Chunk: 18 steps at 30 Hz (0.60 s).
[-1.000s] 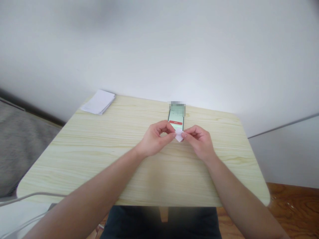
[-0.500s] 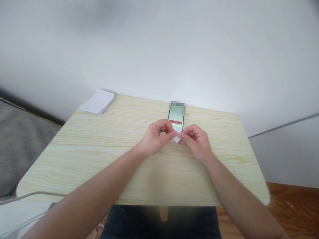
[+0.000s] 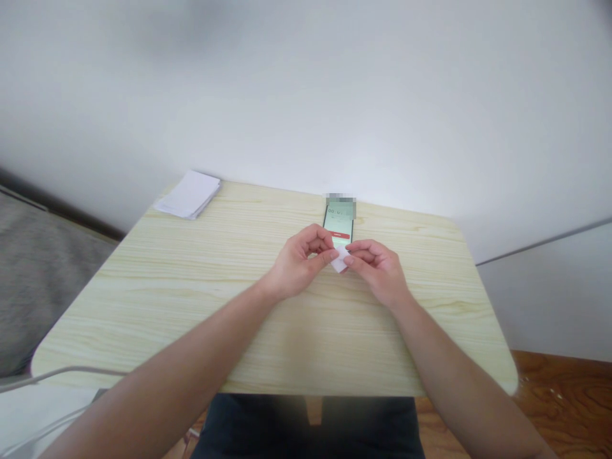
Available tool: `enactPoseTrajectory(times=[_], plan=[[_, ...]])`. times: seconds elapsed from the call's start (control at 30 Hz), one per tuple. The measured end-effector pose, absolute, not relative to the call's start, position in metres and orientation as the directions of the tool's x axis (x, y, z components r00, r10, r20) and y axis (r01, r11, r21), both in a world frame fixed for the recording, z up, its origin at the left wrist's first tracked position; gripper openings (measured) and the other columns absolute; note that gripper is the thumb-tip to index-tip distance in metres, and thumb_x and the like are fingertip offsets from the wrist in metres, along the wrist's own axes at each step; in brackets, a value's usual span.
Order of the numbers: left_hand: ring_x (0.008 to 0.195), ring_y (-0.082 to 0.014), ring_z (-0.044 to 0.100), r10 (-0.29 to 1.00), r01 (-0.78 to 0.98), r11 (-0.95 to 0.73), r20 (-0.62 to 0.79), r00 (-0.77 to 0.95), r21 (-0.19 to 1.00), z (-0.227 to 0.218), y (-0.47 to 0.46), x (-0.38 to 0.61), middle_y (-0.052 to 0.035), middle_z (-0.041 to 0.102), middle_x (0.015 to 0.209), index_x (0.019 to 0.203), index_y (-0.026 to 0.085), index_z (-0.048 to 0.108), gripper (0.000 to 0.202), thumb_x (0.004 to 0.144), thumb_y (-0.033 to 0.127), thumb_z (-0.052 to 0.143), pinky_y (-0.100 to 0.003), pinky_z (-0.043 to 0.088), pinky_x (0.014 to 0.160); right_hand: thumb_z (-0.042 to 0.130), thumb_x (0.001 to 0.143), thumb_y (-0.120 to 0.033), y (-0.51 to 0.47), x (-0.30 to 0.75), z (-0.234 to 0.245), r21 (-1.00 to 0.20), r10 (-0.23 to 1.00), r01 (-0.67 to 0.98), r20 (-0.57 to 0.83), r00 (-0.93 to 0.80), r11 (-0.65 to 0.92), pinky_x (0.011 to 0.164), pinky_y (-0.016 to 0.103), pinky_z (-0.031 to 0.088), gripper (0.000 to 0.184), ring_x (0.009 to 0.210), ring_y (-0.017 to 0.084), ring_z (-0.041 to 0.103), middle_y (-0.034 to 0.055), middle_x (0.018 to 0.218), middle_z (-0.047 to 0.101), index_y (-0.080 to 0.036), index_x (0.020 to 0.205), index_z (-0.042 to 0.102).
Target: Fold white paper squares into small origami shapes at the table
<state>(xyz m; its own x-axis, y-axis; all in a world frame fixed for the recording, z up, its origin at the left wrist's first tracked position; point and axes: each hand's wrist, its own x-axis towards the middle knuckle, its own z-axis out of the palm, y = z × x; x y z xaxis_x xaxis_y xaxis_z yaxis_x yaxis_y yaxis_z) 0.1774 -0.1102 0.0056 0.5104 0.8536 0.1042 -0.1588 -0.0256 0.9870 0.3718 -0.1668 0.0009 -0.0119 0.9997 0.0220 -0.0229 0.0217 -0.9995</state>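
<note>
White paper (image 3: 340, 263) shifts slightly toward the left edge of the surface (image 3: 182, 280), pinched by left hand (image 3: 301, 264) and right hand (image 3: 381, 273).

Large dark digits (image 3: 331, 211) stand on the pale green screen of the phone (image 3: 339, 225) before you: you can make out "00" at their left end, while the characters after it are blurred and partly lost to pixelation. A smaller line beneath them defies reading, and the white lettering on your phone's red button (image 3: 340, 236) is too tiny to read.
</note>
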Motion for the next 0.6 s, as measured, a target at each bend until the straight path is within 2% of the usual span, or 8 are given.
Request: enactPoseTrajectory(times=[0.27, 0.6], plan=[[0.081, -0.0161, 0.068, 0.852, -0.178, -0.047, 0.133, 0.507, 0.983, 0.004, -0.1084, 0.1765, -0.0035, 0.068, 0.087, 0.093, 0.018, 0.056, 0.024, 0.089, 0.031, 0.075, -0.03, 0.052, 0.076, 0.077, 0.088, -0.044, -0.1673, 0.3713, 0.0004, -0.993, 0.998, 0.106, 0.055, 0.022, 0.053, 0.066, 0.03, 0.055, 0.022, 0.068, 0.018, 0.071, 0.0037, 0.076, 0.078, -0.022, 0.086, 0.076], [0.081, -0.0146, 0.061, 0.833, -0.128, -0.14, 0.187, 0.521, 0.982, 0.0035, -0.1097, 0.1766, -0.0019, 0.062, 0.087, 0.091, 0.018, 0.055, 0.017, 0.092, 0.027, 0.07, -0.029, 0.049, 0.075, 0.074, 0.091, -0.04, -0.1667, 0.3706, 0.0008, -0.996, 0.999, 0.076, 0.042, 0.007, 0.041, 0.066, 0.029, 0.053, 0.024, 0.065, 0.016, 0.068, 0.0027, 0.071, 0.075, -0.02, 0.078, 0.074]])
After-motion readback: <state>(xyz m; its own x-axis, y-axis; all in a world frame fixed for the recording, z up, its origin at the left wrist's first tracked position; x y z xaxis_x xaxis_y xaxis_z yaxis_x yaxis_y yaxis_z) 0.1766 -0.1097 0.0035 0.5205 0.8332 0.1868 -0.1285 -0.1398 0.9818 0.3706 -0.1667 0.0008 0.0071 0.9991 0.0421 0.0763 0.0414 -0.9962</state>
